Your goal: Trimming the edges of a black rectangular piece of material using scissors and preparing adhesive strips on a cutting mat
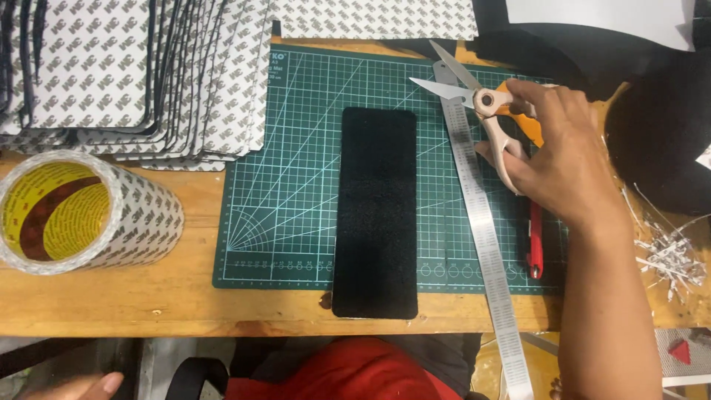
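I see my right hand (552, 159) on the scissors (485, 111), with my fingers wrapped round the pale handles, at the far right of the green cutting mat (289, 185). The blades are open and point to the far left, lying across the top of the long metal ruler (485, 244). I think the best way is to hold the handles firmly and lift straight up, so the blades do not push the ruler. My left hand (78, 387) is low at the near left, below the table edge; only the fingertips show, so I cannot tell if it is open or holding something. The black strip (376, 215) lies flat in the middle of the mat, just left of the ruler, with its near end over the mat's edge. A red-handled knife (535, 248) lies under my wrist. A big tape roll (81, 211) sits to the left, patterned sheets (148, 74) are stacked far left, and paper scraps (670, 255) lie to the right.
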